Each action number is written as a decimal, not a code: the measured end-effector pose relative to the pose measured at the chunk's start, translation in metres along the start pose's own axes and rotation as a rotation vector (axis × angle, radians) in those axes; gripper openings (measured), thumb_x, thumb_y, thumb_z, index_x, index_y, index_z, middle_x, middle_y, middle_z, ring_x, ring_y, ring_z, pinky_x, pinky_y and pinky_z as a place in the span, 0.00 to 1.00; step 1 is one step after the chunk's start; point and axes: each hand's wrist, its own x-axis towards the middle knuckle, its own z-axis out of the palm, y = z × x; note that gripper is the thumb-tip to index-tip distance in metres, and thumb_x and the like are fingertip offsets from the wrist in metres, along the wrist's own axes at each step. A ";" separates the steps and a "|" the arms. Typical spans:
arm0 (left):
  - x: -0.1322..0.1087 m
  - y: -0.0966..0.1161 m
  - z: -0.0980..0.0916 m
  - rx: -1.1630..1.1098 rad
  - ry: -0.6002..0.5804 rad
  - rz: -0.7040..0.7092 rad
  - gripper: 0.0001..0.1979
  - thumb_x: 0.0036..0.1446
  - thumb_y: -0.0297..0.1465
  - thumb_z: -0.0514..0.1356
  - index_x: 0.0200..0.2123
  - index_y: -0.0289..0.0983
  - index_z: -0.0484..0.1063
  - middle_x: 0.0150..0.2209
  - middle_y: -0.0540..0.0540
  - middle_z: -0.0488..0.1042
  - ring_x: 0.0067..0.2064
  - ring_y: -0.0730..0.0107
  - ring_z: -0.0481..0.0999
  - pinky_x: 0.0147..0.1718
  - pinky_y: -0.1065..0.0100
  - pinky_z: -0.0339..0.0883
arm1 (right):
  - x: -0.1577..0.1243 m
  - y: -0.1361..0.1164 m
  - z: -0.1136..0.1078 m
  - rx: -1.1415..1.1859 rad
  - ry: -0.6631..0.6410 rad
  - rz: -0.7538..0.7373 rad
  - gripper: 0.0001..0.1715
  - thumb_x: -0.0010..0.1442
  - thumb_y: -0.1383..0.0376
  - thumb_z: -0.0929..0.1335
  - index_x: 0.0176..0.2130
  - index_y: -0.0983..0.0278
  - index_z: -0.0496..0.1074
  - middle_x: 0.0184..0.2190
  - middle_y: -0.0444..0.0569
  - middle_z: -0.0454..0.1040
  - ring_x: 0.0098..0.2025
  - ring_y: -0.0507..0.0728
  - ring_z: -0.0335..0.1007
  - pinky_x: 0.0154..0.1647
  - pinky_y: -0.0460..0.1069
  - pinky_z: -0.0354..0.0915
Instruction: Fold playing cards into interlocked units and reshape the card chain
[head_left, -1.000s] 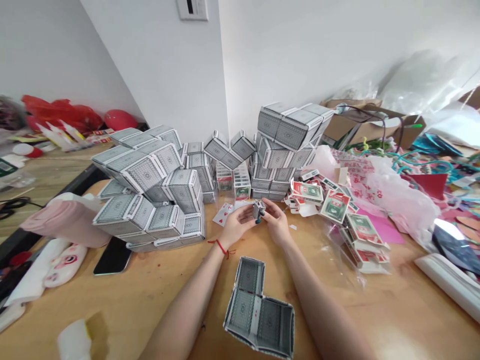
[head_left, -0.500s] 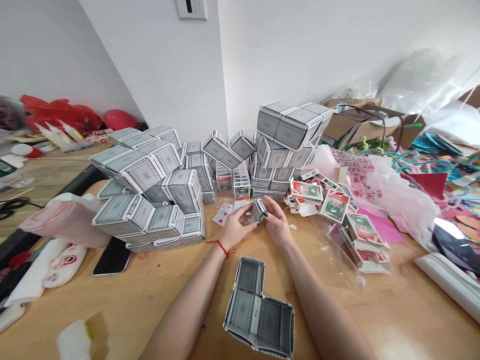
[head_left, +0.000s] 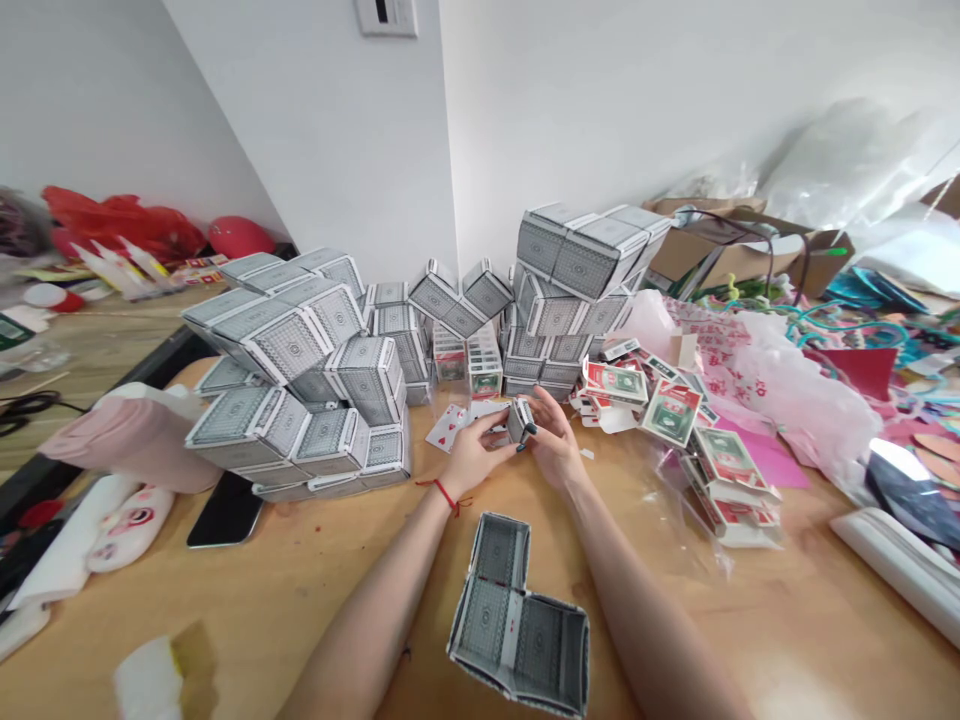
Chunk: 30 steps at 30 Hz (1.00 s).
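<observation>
Between my two hands is a small stack of playing cards with grey patterned backs, held up on edge above the table. My left hand, with a red string on its wrist, is closed on the stack from the left. My right hand grips it from the right, its thumb at the lower edge and the fingers partly hidden. Loose face-up cards lie just behind my left hand. Nearer to me, between my forearms, rests an L-shaped piece folded from cards, with its open compartments facing up.
Stacked card-built blocks rise on the left and right. Packed card decks stand behind my hands. Opened card boxes and a plastic bag lie to the right. A phone and a pink roll are on the left.
Both hands stay at nearly the same spot with the card stack. The right fingers shift slightly around it, and the view has moved very little.
</observation>
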 end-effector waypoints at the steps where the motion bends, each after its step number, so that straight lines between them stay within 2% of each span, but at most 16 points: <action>1: 0.000 0.000 0.000 0.000 -0.002 -0.003 0.28 0.44 0.29 0.63 0.51 0.36 0.64 0.53 0.40 0.65 0.51 0.59 0.67 0.49 0.58 0.65 | 0.000 0.000 0.000 0.017 -0.007 -0.001 0.36 0.41 0.62 0.72 0.50 0.53 0.63 0.51 0.47 0.66 0.51 0.60 0.61 0.42 0.53 0.63; 9: -0.002 0.002 0.000 0.060 -0.005 0.009 0.27 0.45 0.30 0.62 0.51 0.37 0.64 0.53 0.40 0.65 0.50 0.60 0.68 0.48 0.58 0.66 | 0.000 0.000 -0.002 -0.008 -0.010 0.034 0.33 0.40 0.60 0.72 0.48 0.54 0.66 0.52 0.48 0.65 0.48 0.60 0.64 0.40 0.53 0.64; 14: -0.002 0.002 -0.002 0.218 0.066 0.103 0.26 0.46 0.31 0.61 0.51 0.38 0.63 0.53 0.41 0.64 0.52 0.60 0.66 0.49 0.58 0.65 | 0.003 0.003 -0.002 0.026 -0.027 0.091 0.31 0.40 0.61 0.73 0.47 0.58 0.69 0.51 0.49 0.67 0.49 0.61 0.65 0.46 0.56 0.62; 18: -0.002 0.000 -0.006 0.330 0.151 0.145 0.26 0.46 0.31 0.61 0.51 0.39 0.63 0.53 0.42 0.64 0.54 0.58 0.63 0.51 0.55 0.62 | 0.005 0.007 -0.002 0.044 -0.070 0.139 0.23 0.42 0.59 0.72 0.40 0.61 0.73 0.44 0.51 0.72 0.46 0.61 0.67 0.50 0.56 0.59; 21: -0.001 -0.002 -0.008 0.407 0.188 0.177 0.26 0.45 0.31 0.61 0.51 0.40 0.64 0.52 0.43 0.65 0.54 0.58 0.64 0.52 0.54 0.60 | 0.006 0.012 -0.004 0.045 -0.064 0.159 0.16 0.44 0.56 0.71 0.32 0.63 0.75 0.38 0.51 0.75 0.44 0.60 0.68 0.49 0.56 0.60; 24: -0.001 -0.002 -0.008 0.504 0.207 0.219 0.26 0.45 0.30 0.61 0.50 0.40 0.64 0.52 0.43 0.65 0.53 0.58 0.64 0.53 0.55 0.59 | 0.006 0.016 -0.006 0.058 -0.044 0.201 0.14 0.45 0.55 0.71 0.27 0.64 0.75 0.33 0.51 0.75 0.40 0.59 0.70 0.46 0.56 0.63; 30: -0.003 -0.002 -0.009 0.679 0.197 0.269 0.26 0.47 0.29 0.59 0.52 0.40 0.62 0.53 0.42 0.64 0.54 0.59 0.62 0.54 0.54 0.55 | 0.005 0.015 -0.006 0.074 -0.042 0.249 0.14 0.44 0.56 0.71 0.27 0.65 0.74 0.27 0.50 0.74 0.36 0.58 0.71 0.43 0.56 0.64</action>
